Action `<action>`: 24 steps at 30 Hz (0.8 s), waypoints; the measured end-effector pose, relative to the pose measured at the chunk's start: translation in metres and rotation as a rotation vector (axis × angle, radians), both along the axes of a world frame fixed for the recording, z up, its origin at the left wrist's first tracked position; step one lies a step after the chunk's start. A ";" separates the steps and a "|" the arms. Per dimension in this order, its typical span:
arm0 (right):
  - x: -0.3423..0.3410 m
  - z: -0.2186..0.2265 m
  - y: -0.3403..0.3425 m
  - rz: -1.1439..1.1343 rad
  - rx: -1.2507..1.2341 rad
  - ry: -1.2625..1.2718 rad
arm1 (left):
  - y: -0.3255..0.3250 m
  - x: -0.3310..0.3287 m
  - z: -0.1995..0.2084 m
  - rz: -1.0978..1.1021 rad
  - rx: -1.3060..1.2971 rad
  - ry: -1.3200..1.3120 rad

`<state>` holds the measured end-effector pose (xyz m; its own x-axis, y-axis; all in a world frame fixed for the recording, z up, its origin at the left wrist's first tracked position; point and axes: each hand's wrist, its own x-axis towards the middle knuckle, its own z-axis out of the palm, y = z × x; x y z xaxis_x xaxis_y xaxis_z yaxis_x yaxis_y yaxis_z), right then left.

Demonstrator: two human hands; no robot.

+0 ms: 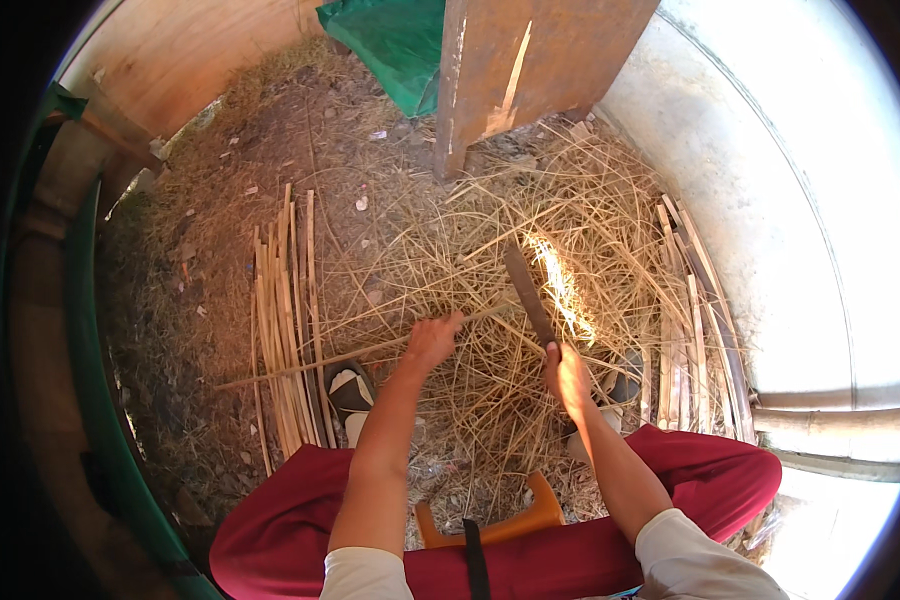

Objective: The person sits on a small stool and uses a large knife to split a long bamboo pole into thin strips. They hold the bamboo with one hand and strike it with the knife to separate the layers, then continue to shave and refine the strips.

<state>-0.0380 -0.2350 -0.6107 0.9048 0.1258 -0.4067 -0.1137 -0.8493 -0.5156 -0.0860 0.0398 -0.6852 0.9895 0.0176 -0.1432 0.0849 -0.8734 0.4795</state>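
A slender, straw-coloured strip (345, 357), woody in appearance and narrow along its whole length, is held above the ground between the person's feet, its left portion laid across a row of pale split slats (292, 330). By the left grip (433, 338), a bare hand with curled fingers, the strip is clasped nearer its right end. By the right grip (568, 375), closed firmly, the handle of a broad, flat knife (530, 288) is enclosed; its blade is dark, dull and mottled. The long axis of the strip is set mostly crosswise, slanted from lower left to upper right, its right end directed toward the blade; whether the two are in contact cannot be told. The blade is pointed away from the body and inclined slightly to the left. Beneath both, a loose, tangled mat of dry shavings (490, 385) is spread over brown, gritty soil (220, 225). A second row of slats (695, 350) is seen at the right, beside a pale, smooth wall (800, 230). Beyond the shavings, a brown, scuffed wooden panel (560, 60) is stood upright, with crumpled green sheeting (395, 50) beside it.
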 end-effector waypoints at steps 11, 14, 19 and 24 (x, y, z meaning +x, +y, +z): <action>0.013 0.056 0.013 -0.103 0.177 -0.201 | 0.004 0.015 0.015 0.002 0.002 0.290; 0.001 0.038 0.004 0.122 -0.155 -0.250 | 0.002 0.010 0.007 0.001 0.026 0.271; -0.022 -0.011 -0.007 0.183 -0.196 -0.160 | 0.000 0.010 0.004 -0.003 0.021 0.251; -0.033 -0.010 0.010 0.122 -0.128 -0.112 | 0.001 0.006 0.012 -0.010 0.028 0.243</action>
<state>-0.0710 -0.2247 -0.6212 0.9266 0.1908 -0.3241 0.0458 -0.9126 -0.4063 -0.0800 0.0409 -0.6730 0.9262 0.0152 -0.3767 0.1860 -0.8875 0.4216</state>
